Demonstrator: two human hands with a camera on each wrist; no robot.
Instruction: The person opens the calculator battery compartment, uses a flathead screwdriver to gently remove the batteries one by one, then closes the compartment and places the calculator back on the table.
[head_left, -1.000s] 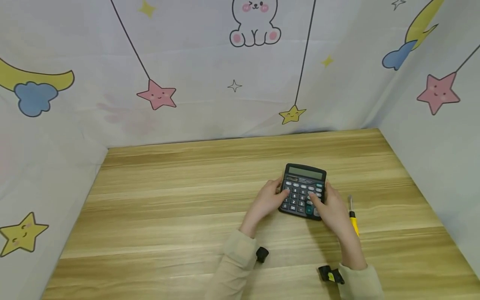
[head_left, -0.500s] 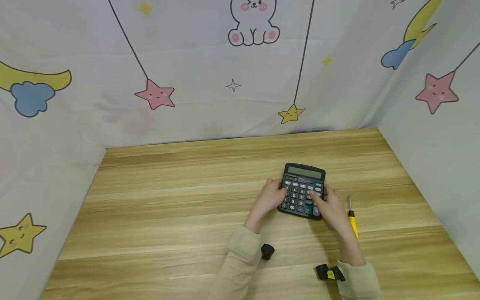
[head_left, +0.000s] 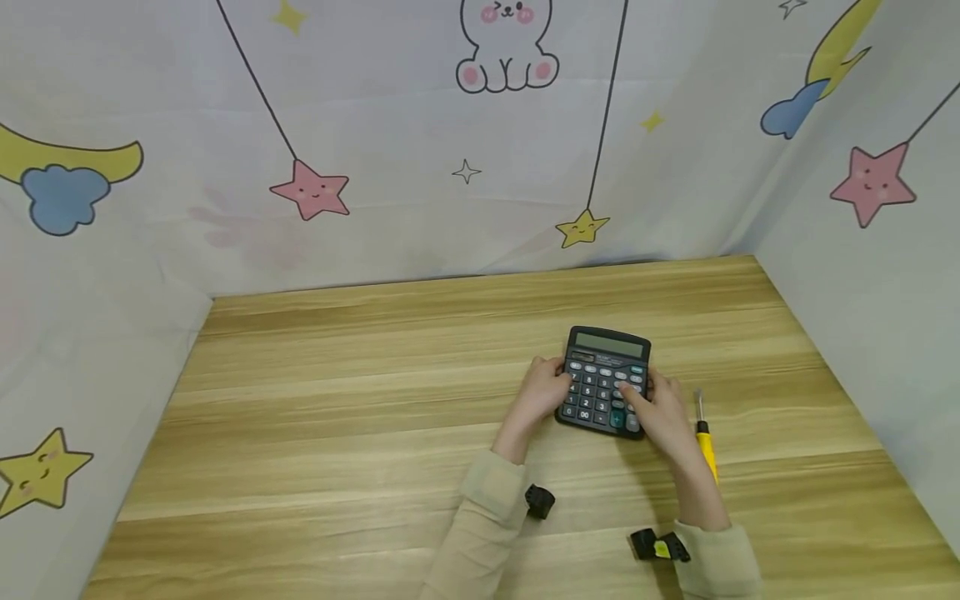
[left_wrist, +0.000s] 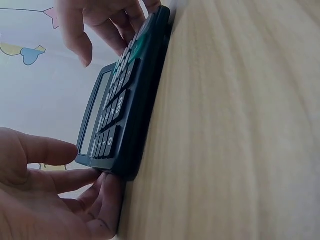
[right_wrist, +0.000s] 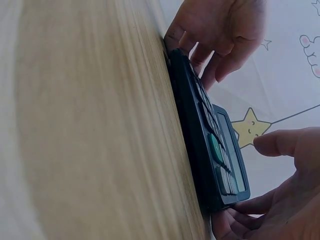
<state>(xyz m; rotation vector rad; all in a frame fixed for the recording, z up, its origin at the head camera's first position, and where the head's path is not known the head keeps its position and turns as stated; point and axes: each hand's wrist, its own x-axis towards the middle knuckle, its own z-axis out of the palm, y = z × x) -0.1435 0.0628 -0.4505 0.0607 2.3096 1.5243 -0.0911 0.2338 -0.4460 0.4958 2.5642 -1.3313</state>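
Observation:
A black desk calculator [head_left: 603, 379] lies face up on the wooden table, its display toward the back. My left hand [head_left: 542, 393] is at its left side; in the left wrist view the left fingers [left_wrist: 80, 180] touch that edge low down, while the thumb stands raised off the keys. On the opposite side, my right hand [head_left: 663, 415] touches the right edge with its fingers. Its thumb hangs over the keys without pressing, as the right wrist view of the calculator [right_wrist: 207, 145] shows. Part of the lower right keys is hidden by this hand.
A yellow-handled screwdriver-like tool [head_left: 706, 442] with a metal tip lies just right of my right forearm, partly hidden by it. Black wrist-camera mounts [head_left: 540, 502] hang at both cuffs. A white printed curtain [head_left: 390, 225] encloses the table [head_left: 315, 417] at back and sides.
My left thumb has drawn back from the keys to the calculator's left edge. The left forearm has shifted slightly right. The calculator stays in place.

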